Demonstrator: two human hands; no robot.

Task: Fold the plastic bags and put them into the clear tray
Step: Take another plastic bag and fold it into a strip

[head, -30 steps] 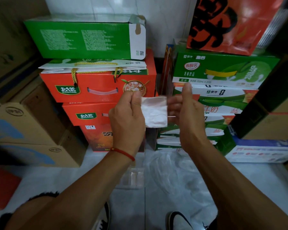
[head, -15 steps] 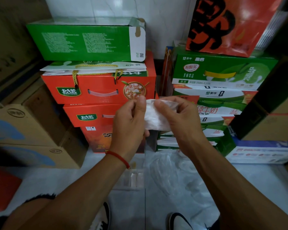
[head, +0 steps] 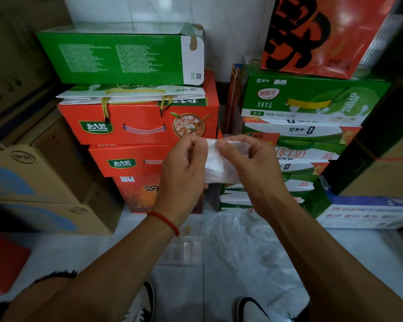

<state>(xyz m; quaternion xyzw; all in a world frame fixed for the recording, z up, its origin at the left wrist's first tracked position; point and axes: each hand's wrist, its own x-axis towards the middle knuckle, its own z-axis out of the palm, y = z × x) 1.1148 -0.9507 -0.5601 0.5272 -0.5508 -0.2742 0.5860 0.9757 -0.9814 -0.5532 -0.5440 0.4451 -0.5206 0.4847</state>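
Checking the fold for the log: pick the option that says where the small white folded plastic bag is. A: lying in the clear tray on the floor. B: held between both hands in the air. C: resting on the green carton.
B: the left hand and right hand both pinch the small white folded plastic bag above the floor.

The pale tiled floor (head: 358, 252) carries a clear tray (head: 184, 251) near the middle, with what looks like loose clear plastic bags (head: 240, 242) heaped just beside it on the right. Stacks of red boxes (head: 135, 187) and green cartons (head: 272, 198) stand behind, brown cardboard boxes (head: 44, 198) to the left. Two shoes (head: 251, 309) rest at the near edge.
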